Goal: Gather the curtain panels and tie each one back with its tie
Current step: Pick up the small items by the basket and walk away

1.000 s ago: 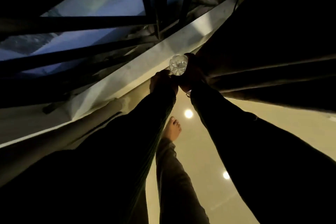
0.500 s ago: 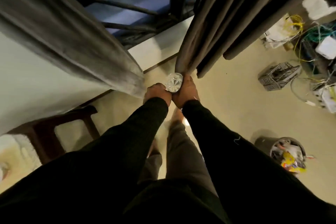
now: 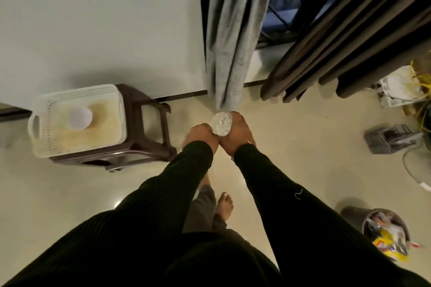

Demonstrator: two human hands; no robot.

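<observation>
We see dim, warm indoor light; the stool (image 3: pixel 130 137) throws a soft shadow on the wall, the grey curtain (image 3: pixel 229 35) smears with blur, and the edges bend wide-angle

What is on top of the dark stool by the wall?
A white perforated basket sits on the stool, with a round white object inside it. The stool's seat is covered by the basket.

Both hands meet over the pale floor (image 3: pixel 291 147) — the left hand (image 3: pixel 201 135) and the right hand (image 3: pixel 238 134) grip a clear plastic bottle (image 3: pixel 221 123) between them, seen end-on. Just beyond it hangs a grey curtain (image 3: pixel 231 37), gathered into folds, with a brown curtain (image 3: pixel 345 37) to its right. A dark stool (image 3: pixel 144 137) bearing a white basket (image 3: pixel 42 140) stands at left — a full bin (image 3: pixel 387 233) at lower right.
</observation>
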